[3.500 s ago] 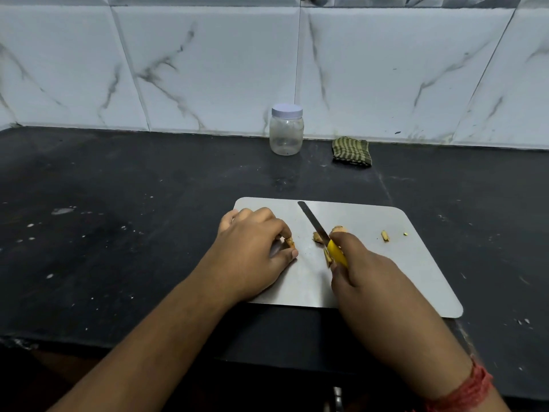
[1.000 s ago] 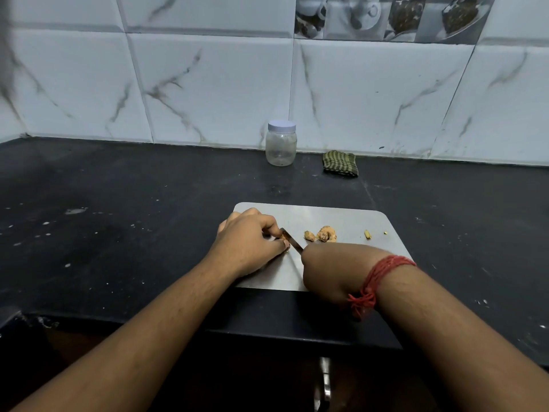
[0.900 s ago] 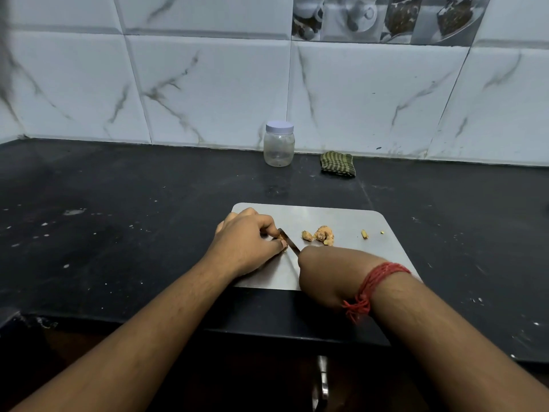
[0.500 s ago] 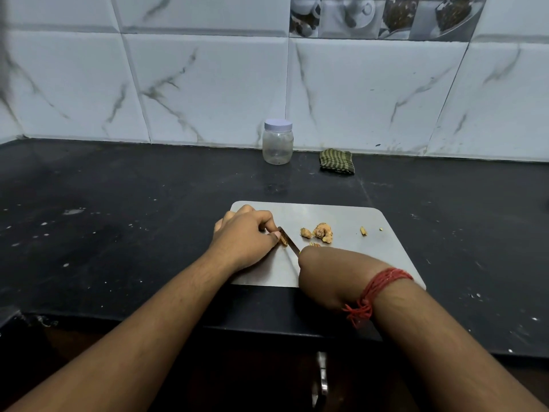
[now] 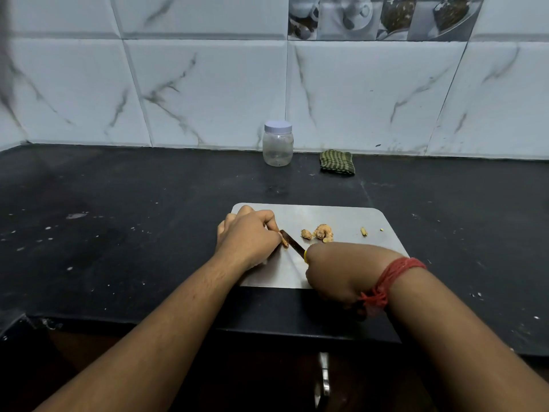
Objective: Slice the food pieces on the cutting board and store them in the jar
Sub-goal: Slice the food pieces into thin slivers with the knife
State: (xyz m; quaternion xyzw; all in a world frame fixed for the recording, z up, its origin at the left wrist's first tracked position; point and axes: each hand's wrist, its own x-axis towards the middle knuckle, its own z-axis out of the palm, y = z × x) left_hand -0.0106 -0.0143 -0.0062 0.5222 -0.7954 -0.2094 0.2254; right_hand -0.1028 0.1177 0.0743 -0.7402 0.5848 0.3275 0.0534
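A metal cutting board (image 5: 341,214) lies on the black counter. My left hand (image 5: 248,234) pinches a small tan food piece (image 5: 285,242) against the board's left part. My right hand (image 5: 335,272) grips a knife (image 5: 292,241) by its yellow handle, the blade tip touching that piece. Two knobbly tan food pieces (image 5: 318,232) sit mid-board, and small bits (image 5: 363,231) lie further right. A clear plastic jar (image 5: 278,144) with a white lid on stands at the back by the wall.
A folded green striped cloth (image 5: 337,162) lies right of the jar. The black counter (image 5: 118,221) is speckled with white flecks. A tiled wall rises behind it. The counter's front edge runs just below the board, with a metal handle (image 5: 324,379) under it.
Since 3.5 s ago my right hand has turned and brought the knife leftward to the piece my left hand holds. Over the last second the hands have hardly moved.
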